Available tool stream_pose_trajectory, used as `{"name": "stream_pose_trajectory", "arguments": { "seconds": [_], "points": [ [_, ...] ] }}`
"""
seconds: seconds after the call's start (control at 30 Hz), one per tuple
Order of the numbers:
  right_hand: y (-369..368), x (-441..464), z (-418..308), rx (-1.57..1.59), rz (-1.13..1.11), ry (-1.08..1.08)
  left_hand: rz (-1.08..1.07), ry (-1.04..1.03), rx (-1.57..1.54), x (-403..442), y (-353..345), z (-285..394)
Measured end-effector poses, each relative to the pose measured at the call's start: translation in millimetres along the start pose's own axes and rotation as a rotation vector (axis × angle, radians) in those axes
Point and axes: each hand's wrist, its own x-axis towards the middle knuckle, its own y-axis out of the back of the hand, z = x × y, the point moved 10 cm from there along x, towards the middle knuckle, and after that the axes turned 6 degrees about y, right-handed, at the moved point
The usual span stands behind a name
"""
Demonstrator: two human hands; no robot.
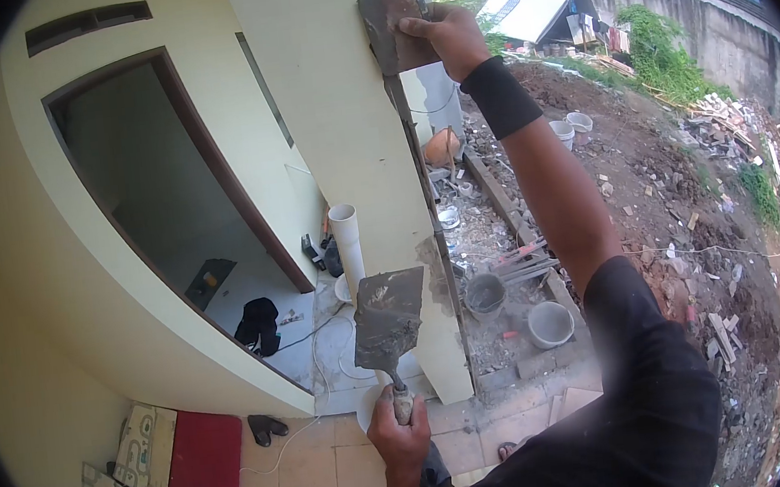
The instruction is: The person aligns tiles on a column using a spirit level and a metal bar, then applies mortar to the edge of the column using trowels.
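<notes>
My left hand (pixel 400 432) is wrapped round the handle of a trowel (pixel 387 312), whose blade points upward and carries wet grey mortar. Raised high, my right hand (pixel 456 39) grips a flat rectangular brown board (pixel 394 29) with the thumb on its near face. That board lies at the edge of a cream-painted pillar (pixel 326 88), near its top; whether its whole face touches cannot be made out. Lower down, the pillar's edge shows a patch of grey mortar (pixel 431 268), partly behind the trowel.
A white pipe (pixel 347 238) stands beside the pillar. Outside are a bucket (pixel 551 324), another bucket (pixel 486 296) and rubble (pixel 596 212). A doorway (pixel 164 172) opens on the left. On the tiled floor lie a red mat (pixel 195 473) and a cable (pixel 275 465).
</notes>
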Motion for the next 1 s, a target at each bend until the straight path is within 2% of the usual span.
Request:
{"name": "stream_pose_trajectory", "arguments": {
  "seconds": [0.1, 0.2, 0.27, 0.4, 0.47, 0.5, 0.57, 0.63, 0.7, 0.77, 0.87, 0.9, 0.97, 1.0],
  "points": [
    [0.3, 2.7, 6.4, -0.023, 0.02, -0.02, 0.013, -0.038, 0.013, -0.1, -1.3, -0.3],
    [7.0, 4.9, 5.0, -0.154, 0.054, 0.061, -0.007, -0.013, -0.02, 1.0, -6.6, -3.6],
    [19.1, 1.4, -2.6, -0.338, 0.153, 0.141, -0.015, -0.007, -0.019, 0.3, -6.8, -1.6],
    [31.0, -17.5, -35.1, -0.541, 0.208, 0.239, -0.038, 0.037, -0.031, -3.1, -6.4, -6.3],
    [9.5, -26.6, -67.5, -0.854, 0.025, 0.349, -0.032, 0.022, -0.019, -4.1, -4.5, -6.1],
    [6.7, -30.6, -73.4, -0.857, 0.017, 0.347, -0.025, 0.01, -0.004, -6.2, -2.6, -5.3],
    [-25.1, -36.9, -80.1, -0.978, -0.269, 0.418, -0.026, 0.017, -0.016, -6.8, -1.3, -3.2],
    [-38.1, -34.9, -82.6, -1.03, -0.316, 0.428, -0.03, 0.022, -0.023, -8.3, -2.6, -4.3],
    [-48.1, -23.3, -90.2, -1.132, -0.273, 0.631, -0.052, 0.042, -0.043, -9.5, -5.9, -8.2],
    [-49.2, -3.1, -95.7, -1.226, -0.206, 0.682, -0.067, 0.038, -0.039, -11.5, -10.2, -11.2],
    [-45.7, 21.5, -117.4, -1.12, -0.084, 0.555, -0.061, 0.009, -0.044, -12.4, -14.3, -9.9],
    [-44.6, 16.6, -117.7, -1.121, -0.087, 0.545, -0.041, -0.011, -0.057, -12.8, -13.0, -6.5],
    [-18.0, -1.6, -121.8, -0.886, 0.09, 0.467, -0.057, 0.009, -0.068, -12.6, -14.4, -5.5],
    [-9.1, -19.1, -119.4, -0.905, 0.119, 0.453, -0.064, 0.026, -0.083, -13.7, -14.2, -7.0]
  ]
}}
